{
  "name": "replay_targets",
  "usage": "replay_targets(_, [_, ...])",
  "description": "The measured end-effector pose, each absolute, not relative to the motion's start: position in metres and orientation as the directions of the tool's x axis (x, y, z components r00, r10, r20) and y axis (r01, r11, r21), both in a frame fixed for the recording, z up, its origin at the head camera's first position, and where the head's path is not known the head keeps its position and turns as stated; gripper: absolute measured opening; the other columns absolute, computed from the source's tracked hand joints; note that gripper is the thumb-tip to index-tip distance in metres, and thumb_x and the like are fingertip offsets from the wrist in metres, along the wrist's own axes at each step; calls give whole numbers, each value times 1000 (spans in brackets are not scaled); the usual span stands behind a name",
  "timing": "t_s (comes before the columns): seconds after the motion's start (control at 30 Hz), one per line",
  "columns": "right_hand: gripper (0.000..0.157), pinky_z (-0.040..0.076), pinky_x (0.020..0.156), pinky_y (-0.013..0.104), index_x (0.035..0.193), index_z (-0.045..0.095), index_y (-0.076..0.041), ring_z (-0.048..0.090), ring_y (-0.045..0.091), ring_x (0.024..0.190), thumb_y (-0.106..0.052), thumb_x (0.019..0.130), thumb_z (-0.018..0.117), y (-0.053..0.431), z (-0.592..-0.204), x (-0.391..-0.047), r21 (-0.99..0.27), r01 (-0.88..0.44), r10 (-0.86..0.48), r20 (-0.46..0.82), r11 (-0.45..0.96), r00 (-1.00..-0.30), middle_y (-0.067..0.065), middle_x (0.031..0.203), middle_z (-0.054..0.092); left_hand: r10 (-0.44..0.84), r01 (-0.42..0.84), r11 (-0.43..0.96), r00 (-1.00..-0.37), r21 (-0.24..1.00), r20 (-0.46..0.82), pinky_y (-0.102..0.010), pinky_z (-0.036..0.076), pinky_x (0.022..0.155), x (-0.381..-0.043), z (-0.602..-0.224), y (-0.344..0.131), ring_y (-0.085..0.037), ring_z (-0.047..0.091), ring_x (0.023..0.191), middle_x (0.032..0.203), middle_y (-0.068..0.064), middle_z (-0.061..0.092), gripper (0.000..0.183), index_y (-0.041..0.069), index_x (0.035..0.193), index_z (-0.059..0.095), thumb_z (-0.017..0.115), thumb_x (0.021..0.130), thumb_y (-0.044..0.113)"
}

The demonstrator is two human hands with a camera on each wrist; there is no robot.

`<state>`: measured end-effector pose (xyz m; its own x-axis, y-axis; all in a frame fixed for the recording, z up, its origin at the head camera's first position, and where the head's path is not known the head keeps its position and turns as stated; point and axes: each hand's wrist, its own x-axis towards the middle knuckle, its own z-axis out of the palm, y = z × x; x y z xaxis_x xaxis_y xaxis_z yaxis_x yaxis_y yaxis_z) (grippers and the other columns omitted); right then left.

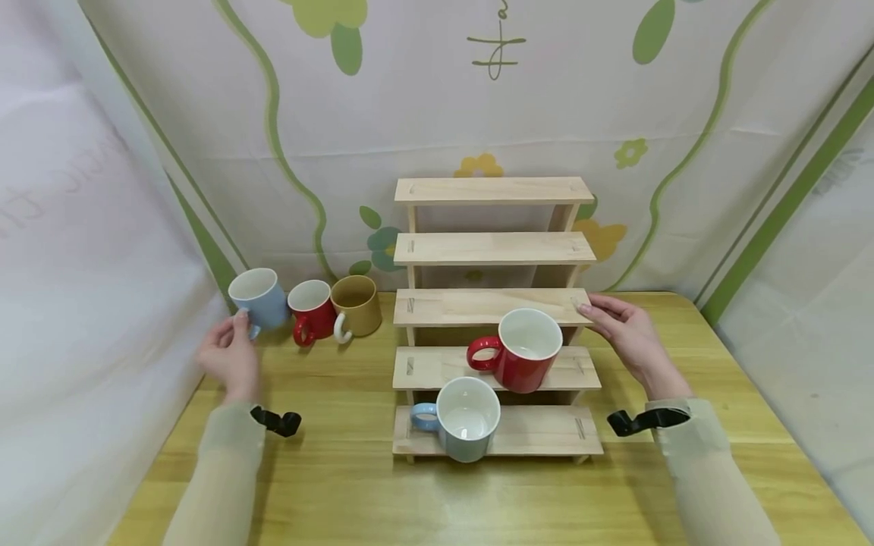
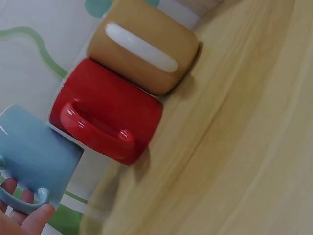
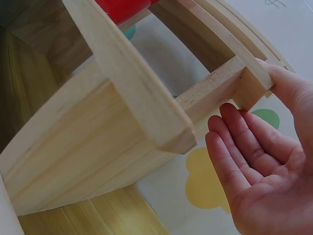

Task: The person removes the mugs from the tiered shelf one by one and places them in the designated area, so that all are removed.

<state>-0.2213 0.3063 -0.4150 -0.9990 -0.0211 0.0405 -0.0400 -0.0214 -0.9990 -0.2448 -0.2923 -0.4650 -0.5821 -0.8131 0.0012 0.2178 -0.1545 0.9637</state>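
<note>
As the left hand (image 1: 231,360) pinches a blue mug (image 1: 268,307) by its handle at the far left, the left wrist view cuts that mug off, and I can't tell whether its base touches the table (image 1: 341,425). On the right, the right hand (image 1: 631,341) rests its thumb on the stand (image 1: 457,307), fingers loosely straight, thumb tip hidden in the right wrist view.

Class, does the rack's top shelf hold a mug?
No: the red mug and blue mug on the rack stand on its two lowest shelves.
</note>
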Motion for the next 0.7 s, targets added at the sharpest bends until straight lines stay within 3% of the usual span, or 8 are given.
replay_targets(0.33, [43,54,89,20,131,60,5,66,7,101,-18,97,74,305,-414,-221,-999,-37,-21,37,-23,-999,-2,112,68,-801,127,-154,-597,980,-49,-17,57,68,-256,-483,-294,-16,69,92,93,2,73,25,10,102,74,84,87,28])
replay_targets(0.7, [51,54,91,19,136,55,8,66,6,103,-20,97,73,305,-414,-221,-1000,-31,-21,31,1,-999,-2,115,66,-785,155,-211,-615,965,-73,-27,59,84,-264,-492,-292,-15,67,96,99,-1,72,26,8,105,73,84,87,24])
